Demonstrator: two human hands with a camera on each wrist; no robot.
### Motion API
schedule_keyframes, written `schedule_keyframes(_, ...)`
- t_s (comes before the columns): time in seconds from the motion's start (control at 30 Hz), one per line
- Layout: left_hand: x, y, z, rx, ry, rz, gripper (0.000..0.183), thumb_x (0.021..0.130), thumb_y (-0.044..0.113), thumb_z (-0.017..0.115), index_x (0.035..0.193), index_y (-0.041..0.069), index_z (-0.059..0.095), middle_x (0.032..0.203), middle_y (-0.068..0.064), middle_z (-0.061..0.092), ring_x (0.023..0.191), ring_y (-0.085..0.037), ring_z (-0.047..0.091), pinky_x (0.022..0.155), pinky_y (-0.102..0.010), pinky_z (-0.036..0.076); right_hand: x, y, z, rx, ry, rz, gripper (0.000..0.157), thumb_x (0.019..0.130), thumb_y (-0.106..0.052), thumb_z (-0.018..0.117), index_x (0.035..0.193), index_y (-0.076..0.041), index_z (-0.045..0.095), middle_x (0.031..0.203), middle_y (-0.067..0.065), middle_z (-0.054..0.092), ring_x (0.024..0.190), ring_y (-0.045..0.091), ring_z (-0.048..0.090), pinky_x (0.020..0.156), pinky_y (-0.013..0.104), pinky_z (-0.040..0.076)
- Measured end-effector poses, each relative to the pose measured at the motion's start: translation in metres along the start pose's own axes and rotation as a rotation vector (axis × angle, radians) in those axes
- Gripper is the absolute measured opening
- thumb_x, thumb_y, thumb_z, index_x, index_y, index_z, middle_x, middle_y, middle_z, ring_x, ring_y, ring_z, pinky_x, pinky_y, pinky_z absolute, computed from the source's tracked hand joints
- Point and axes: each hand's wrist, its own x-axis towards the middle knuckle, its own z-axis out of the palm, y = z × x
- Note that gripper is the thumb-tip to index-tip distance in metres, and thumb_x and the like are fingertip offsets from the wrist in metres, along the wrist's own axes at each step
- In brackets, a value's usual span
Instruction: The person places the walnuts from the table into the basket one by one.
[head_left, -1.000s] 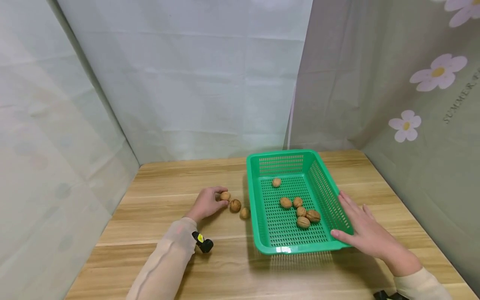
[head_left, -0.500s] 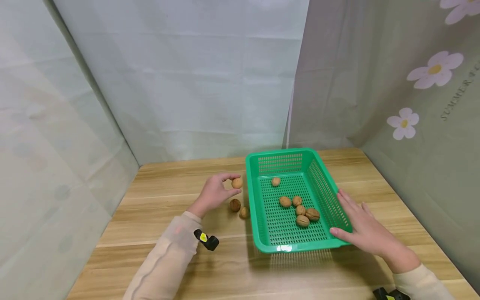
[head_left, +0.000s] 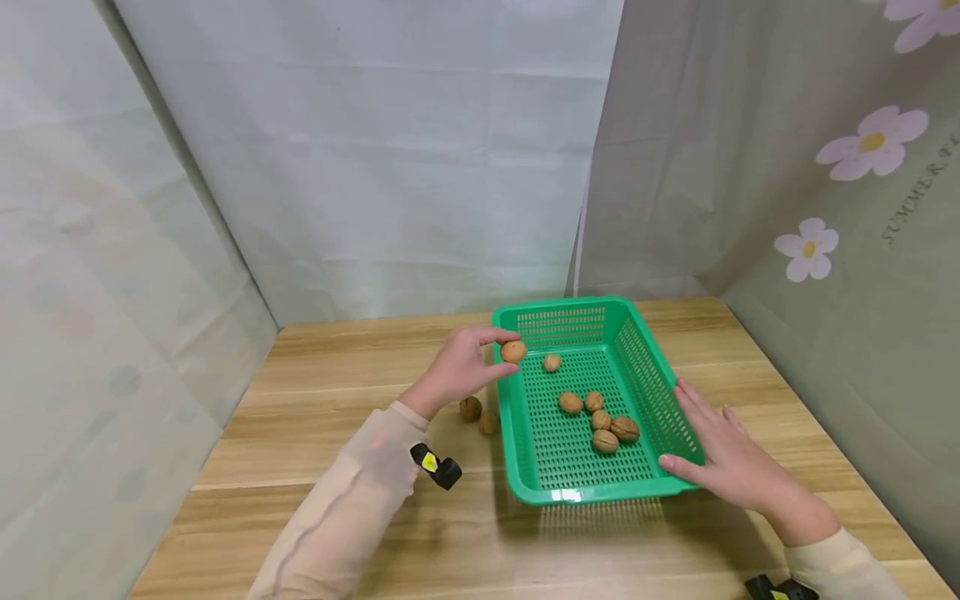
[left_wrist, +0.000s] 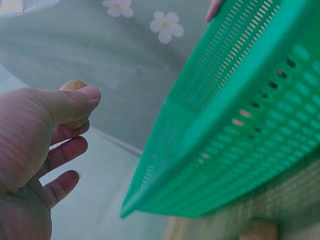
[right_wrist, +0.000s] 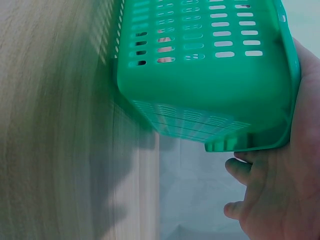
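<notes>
Prog. check, head view, basket as clock dial w/ 12 at far end: six walnuts [head_left: 571,403] in, one in hand, two out, so approx two-thirds done, I'd judge. L hand [head_left: 462,367] has the held walnut [head_left: 513,352] pinched b/w thumb & fingertips, grip only as wide as the nut; lower fingers loosely extended per L wrist cam. Nut's at approx 10 o'clock, by the rim of the green basket [head_left: 566,497], apart from it & not yet let go. Inside: one nut alone toward 11, other five bunched from centre to approx 4-5 o'clock. Left to do, prob.: release this one, then the two loose walnuts [head_left: 470,408] on the worktop [head_left: 322,450] at 9 o'clock, just outside the wall; can't tell if the nearer one touches it. R hand [head_left: 723,462] rests at 4 o'clock, fingers fairly straight along the basket's side, thumb on rim near the corner, no nut in it; prob. steadying.
</notes>
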Motion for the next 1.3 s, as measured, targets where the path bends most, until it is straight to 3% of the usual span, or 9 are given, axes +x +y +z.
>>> schedule_keyframes(0.17, 0.018, 0.011, 0.008, -0.024, -0.039, 0.014, 0.043, 0.081, 0.019, 0.079, 0.122, 0.012, 0.067, 0.115, 0.004, 0.066, 0.095, -0.008, 0.06, 0.08, -0.026, 0.05, 0.0, 0.001, 0.0, -0.002, 0.0, -0.001, 0.095, 0.089, -0.042, 0.066, 0.154, -0.002, 0.01, 0.161, 0.01, 0.003, 0.144, 0.039, 0.011, 0.109, 0.065, -0.003)
schedule_keyframes(0.27, 0.031, 0.017, 0.014, -0.049, -0.067, 0.005, 0.044, 0.082, 0.02, 0.079, 0.123, 0.012, 0.066, 0.119, 0.002, 0.065, 0.113, -0.012, 0.055, 0.093, -0.027, 0.046, 0.0, 0.001, 0.001, 0.0, 0.002, -0.002, 0.095, 0.089, -0.042, 0.066, 0.154, -0.001, 0.01, 0.161, 0.01, 0.003, 0.144, 0.039, 0.011, 0.109, 0.066, -0.003)
schedule_keyframes(0.53, 0.06, 0.036, 0.04, -0.071, -0.093, 0.016, 0.042, 0.084, 0.023, 0.077, 0.123, 0.013, 0.067, 0.114, 0.004, 0.067, 0.104, -0.005, 0.059, 0.087, -0.022, 0.048, -0.002, 0.001, 0.002, -0.013, 0.003, 0.004, 0.096, 0.087, -0.038, 0.069, 0.154, -0.001, 0.01, 0.16, 0.011, 0.004, 0.144, 0.038, 0.011, 0.11, 0.064, -0.004)
schedule_keyframes(0.77, 0.079, 0.042, 0.073, -0.091, -0.131, -0.069, 0.042, 0.085, 0.025, 0.075, 0.125, 0.016, 0.066, 0.108, 0.007, 0.066, 0.099, -0.007, 0.058, 0.08, -0.021, 0.048, -0.002, -0.002, -0.001, -0.056, 0.002, -0.005, 0.098, 0.086, -0.041, 0.069, 0.153, 0.0, 0.011, 0.16, 0.013, 0.005, 0.146, 0.033, 0.007, 0.112, 0.061, -0.004)
schedule_keyframes(1.03, 0.075, 0.029, 0.109, -0.084, -0.202, -0.175, 0.042, 0.085, 0.025, 0.075, 0.126, 0.018, 0.065, 0.11, 0.01, 0.064, 0.101, -0.005, 0.057, 0.083, -0.022, 0.049, -0.002, -0.008, -0.001, -0.096, -0.016, -0.02, 0.101, 0.084, -0.045, 0.07, 0.153, 0.001, 0.014, 0.16, 0.014, 0.007, 0.146, 0.032, 0.005, 0.11, 0.065, 0.002)
schedule_keyframes(1.3, 0.073, 0.023, 0.118, -0.035, -0.223, -0.189, 0.045, 0.086, 0.024, 0.074, 0.129, 0.019, 0.062, 0.116, 0.007, 0.065, 0.104, -0.008, 0.059, 0.084, -0.023, 0.049, -0.005, -0.005, -0.005, -0.205, -0.002, -0.034, 0.102, 0.084, -0.05, 0.068, 0.153, 0.001, 0.013, 0.159, 0.014, 0.006, 0.147, 0.027, 0.0, 0.111, 0.063, -0.002)
